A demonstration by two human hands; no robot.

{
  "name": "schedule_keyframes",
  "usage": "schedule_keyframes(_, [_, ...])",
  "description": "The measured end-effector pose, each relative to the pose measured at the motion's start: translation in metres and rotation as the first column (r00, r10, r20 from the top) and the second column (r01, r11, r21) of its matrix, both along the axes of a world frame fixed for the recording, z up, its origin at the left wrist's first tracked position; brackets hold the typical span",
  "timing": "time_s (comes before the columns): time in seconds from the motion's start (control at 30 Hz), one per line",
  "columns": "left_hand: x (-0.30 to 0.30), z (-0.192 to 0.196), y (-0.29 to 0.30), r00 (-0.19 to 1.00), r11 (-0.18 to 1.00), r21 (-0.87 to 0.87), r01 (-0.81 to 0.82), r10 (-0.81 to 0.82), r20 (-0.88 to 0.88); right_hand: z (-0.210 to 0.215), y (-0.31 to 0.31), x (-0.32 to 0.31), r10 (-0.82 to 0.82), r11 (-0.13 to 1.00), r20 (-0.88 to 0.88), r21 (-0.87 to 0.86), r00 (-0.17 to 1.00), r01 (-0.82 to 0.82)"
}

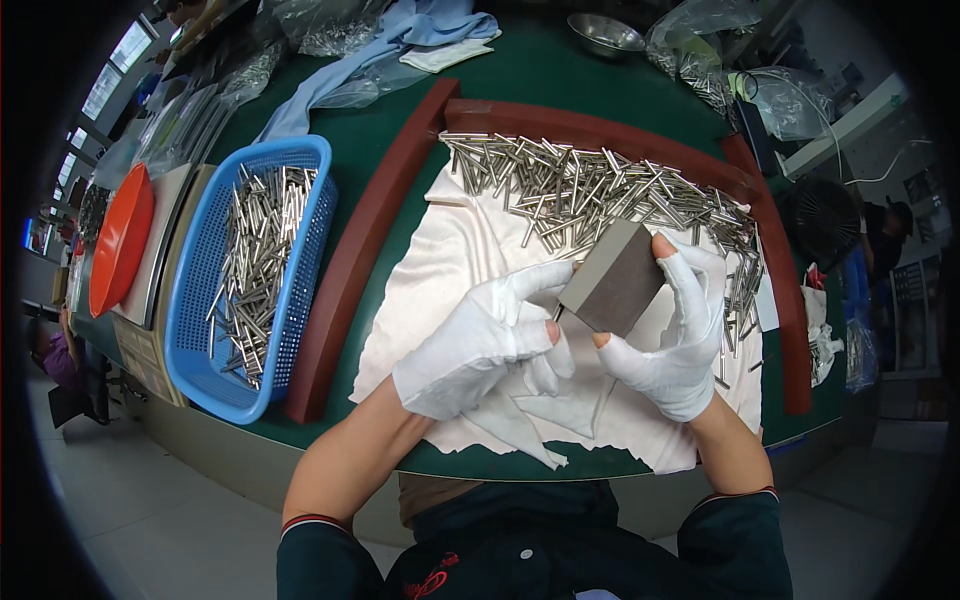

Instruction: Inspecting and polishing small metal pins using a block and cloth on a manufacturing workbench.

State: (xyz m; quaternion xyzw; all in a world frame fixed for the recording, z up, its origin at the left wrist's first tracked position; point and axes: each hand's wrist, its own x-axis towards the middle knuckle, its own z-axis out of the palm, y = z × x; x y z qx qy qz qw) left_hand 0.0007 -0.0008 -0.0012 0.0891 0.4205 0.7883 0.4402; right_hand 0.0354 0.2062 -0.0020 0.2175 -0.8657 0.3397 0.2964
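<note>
Both of my hands wear white gloves with some fingertips bare. My right hand [670, 345] grips a grey-brown rectangular abrasive block [622, 285] by its edges, thumb on one side and fingers on the other. Against the block's left side, my left hand [490, 340] is closed, with the short end of a metal pin [558, 312] showing between its fingers; the rest of that pin is hidden. Beneath the hands lies a pale pink cloth [410, 320]. A heap of loose silvery metal pins [590, 190] covers the far part of the cloth.
A red-brown wooden frame [350, 270] borders the cloth on three sides. To the left stands a blue plastic basket [325, 190] of metal pins, beside an orange tray [122, 240]. Farther back are a blue cloth [345, 55], a metal bowl [605, 35] and plastic bags of parts [700, 60].
</note>
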Motion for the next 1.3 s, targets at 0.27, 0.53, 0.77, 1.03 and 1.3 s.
schedule_keyframes(0.27, [0.002,0.001,0.004,0.999,0.996,0.081,-0.036,0.034,0.015,-0.005,0.004,0.002,0.003,1.0,0.04,-0.02,0.999,-0.003])
schedule_keyframes(0.53, [0.002,0.001,0.003,0.998,0.992,0.125,-0.023,0.014,0.067,-0.003,0.003,0.002,-0.022,0.998,-0.019,0.055,1.0,0.023])
schedule_keyframes(0.77, [0.006,0.005,0.004,0.993,0.993,0.047,-0.105,0.102,0.051,-0.003,0.005,0.005,-0.011,0.998,0.0,0.057,1.0,0.011])
schedule_keyframes(1.03, [0.003,0.002,0.005,0.986,0.986,0.164,-0.022,-0.006,0.168,-0.003,0.006,0.002,-0.026,0.997,-0.03,0.076,0.999,0.028])
schedule_keyframes(1.3, [0.009,-0.002,0.006,0.982,0.989,0.143,-0.048,0.02,0.185,0.002,0.004,0.0,-0.022,0.996,-0.093,0.086,0.995,0.03])
